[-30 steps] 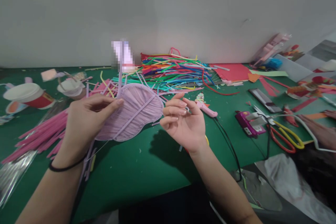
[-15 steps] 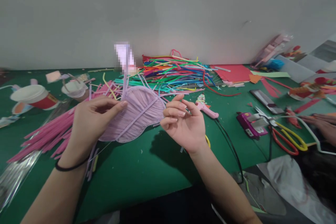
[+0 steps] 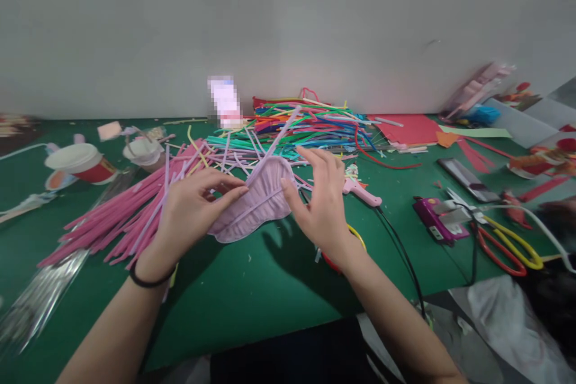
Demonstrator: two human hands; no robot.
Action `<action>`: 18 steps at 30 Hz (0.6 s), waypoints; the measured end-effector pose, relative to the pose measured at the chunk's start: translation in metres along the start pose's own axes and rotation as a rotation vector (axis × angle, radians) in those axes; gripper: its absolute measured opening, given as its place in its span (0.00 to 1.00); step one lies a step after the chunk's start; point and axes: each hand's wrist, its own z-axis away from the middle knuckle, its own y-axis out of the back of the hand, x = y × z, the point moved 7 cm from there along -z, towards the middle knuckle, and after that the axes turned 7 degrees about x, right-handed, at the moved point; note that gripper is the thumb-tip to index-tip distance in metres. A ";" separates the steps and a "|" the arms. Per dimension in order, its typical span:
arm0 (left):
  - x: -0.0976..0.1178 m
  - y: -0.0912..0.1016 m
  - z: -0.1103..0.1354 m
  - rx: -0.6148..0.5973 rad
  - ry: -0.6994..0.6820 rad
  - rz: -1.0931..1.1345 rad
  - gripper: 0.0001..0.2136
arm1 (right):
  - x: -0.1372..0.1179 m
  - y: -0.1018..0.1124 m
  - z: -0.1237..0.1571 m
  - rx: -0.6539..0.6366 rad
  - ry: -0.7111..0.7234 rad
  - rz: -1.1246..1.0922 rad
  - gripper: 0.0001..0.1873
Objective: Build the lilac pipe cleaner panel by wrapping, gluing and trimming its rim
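My left hand (image 3: 191,213) grips the left side of a lilac leaf-shaped piece (image 3: 256,204) made of pipe cleaners, thumb on its face. My right hand (image 3: 319,201) pinches the piece's right edge between thumb and fingers, held just above the green table (image 3: 238,294). Lilac stems stick up from the top of the piece toward the heap of coloured pipe cleaners (image 3: 297,126) behind it. A bundle of pink pipe cleaners (image 3: 112,222) lies under and left of my left hand.
A pink glue gun (image 3: 362,192) with a black cord lies right of my right hand. Farther right are a magenta stapler (image 3: 434,222), red-and-yellow scissors (image 3: 508,246) and red paper (image 3: 407,129). Paper cups (image 3: 78,162) stand at far left. Another person's dark sleeve shows at the right edge.
My right hand, open beside the piece before, has turned over and taken hold of its right edge. The piece has come lower and tilted, and the view has shifted left.
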 end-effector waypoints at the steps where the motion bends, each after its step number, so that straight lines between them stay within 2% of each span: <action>1: 0.000 -0.001 0.001 -0.011 0.000 -0.005 0.09 | 0.001 -0.001 -0.001 0.002 0.050 0.102 0.23; 3: -0.003 -0.003 0.002 -0.050 0.045 0.008 0.11 | 0.010 -0.008 -0.002 -0.041 0.066 0.181 0.25; 6: -0.009 -0.005 0.007 -0.152 0.153 0.053 0.14 | 0.023 -0.017 -0.003 -0.111 0.051 0.182 0.26; 11: -0.009 -0.004 0.019 -0.209 0.253 0.119 0.18 | 0.024 -0.028 -0.005 -0.251 0.054 0.069 0.30; 14: -0.010 -0.002 0.029 -0.174 0.282 0.152 0.18 | 0.023 -0.029 -0.008 -0.270 0.009 -0.043 0.25; 18: -0.016 0.006 0.047 -0.018 0.306 0.150 0.18 | 0.024 -0.030 -0.010 -0.254 -0.031 -0.111 0.20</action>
